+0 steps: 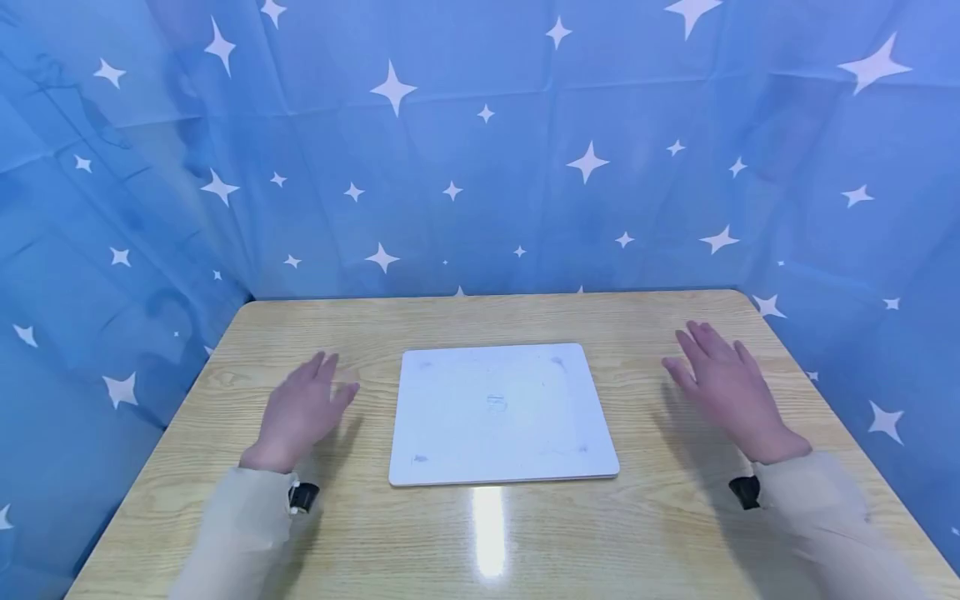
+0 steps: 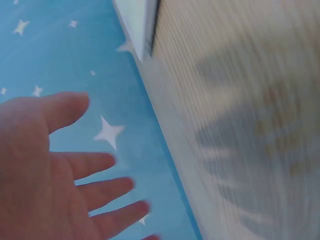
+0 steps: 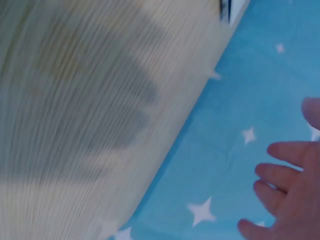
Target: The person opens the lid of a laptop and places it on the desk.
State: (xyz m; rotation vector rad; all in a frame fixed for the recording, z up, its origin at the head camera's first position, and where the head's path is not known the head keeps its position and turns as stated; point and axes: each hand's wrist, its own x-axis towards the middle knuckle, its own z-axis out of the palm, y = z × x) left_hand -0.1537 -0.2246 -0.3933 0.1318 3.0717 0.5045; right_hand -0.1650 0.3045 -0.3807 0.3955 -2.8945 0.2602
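Observation:
A flat, pale rectangular slab with rounded corners [image 1: 502, 433] lies in the middle of the table; it looks like a closed laptop, though the frames do not settle its kind. Faint smudges sit near its corners and a small mark at its centre. To its left, my left hand [image 1: 303, 412] hovers over the wood with fingers spread and holds nothing. My right hand [image 1: 727, 392] is raised on the other side, apart from the slab, its fingers extended. In the left wrist view, the left palm and fingers [image 2: 102, 192] show bare. The right fingers [image 3: 280, 175] hold nothing either.
The light wood-grain table [image 1: 540, 533] has a bright reflection near its front. Blue cloth with white stars [image 1: 525, 200] hangs behind the table and along both sides. Dark bands [image 1: 303, 497] show at the cuffs of the pale sleeves [image 1: 240, 517].

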